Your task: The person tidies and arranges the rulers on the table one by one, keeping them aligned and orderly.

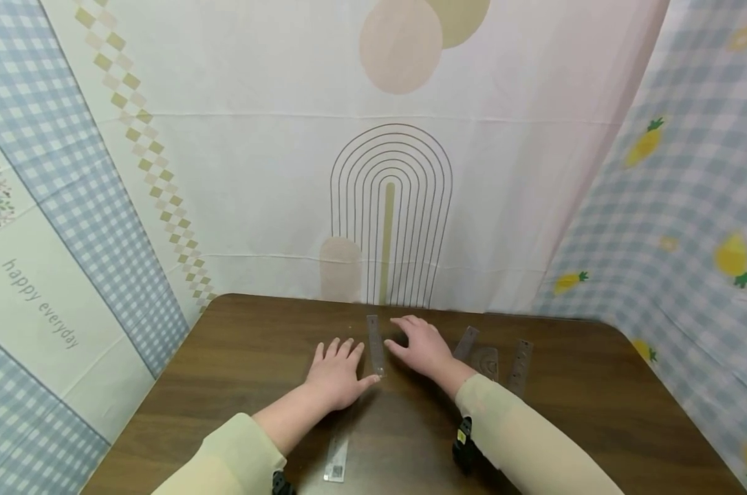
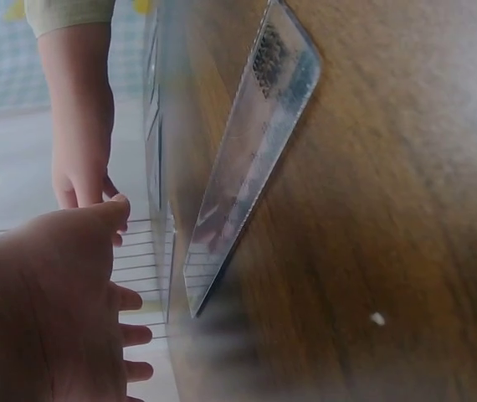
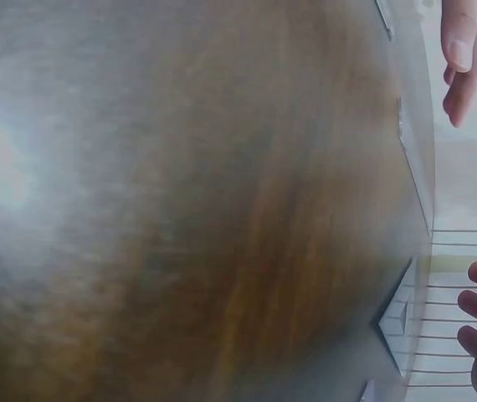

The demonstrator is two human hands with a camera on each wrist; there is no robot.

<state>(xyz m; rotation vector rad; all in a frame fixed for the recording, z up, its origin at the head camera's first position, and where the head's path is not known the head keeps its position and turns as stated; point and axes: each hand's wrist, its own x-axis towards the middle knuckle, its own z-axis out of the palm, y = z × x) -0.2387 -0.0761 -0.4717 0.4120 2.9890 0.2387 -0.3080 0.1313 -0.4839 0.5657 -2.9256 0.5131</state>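
Observation:
A clear ruler [image 1: 375,347] lies on the table between the two hands, pointing away from the person. Just left of it, my left hand [image 1: 333,378] is held palm down with the fingers spread, its thumb near the ruler's lower end; whether they touch I cannot tell. On the ruler's other side my right hand [image 1: 419,347] has loosely extended fingers, with the thumb and index finger towards the ruler. Neither hand grips anything. Nearer the person, a second clear ruler [image 1: 336,459] lies below the left wrist, and shows large in the left wrist view [image 2: 251,151].
Right of the right hand lie a slanted clear ruler [image 1: 466,342], a clear drawing template [image 1: 487,361] and another clear ruler [image 1: 521,364], partly hidden by the sleeve. The brown wooden table [image 1: 237,364] ends at a patterned cloth backdrop [image 1: 262,192].

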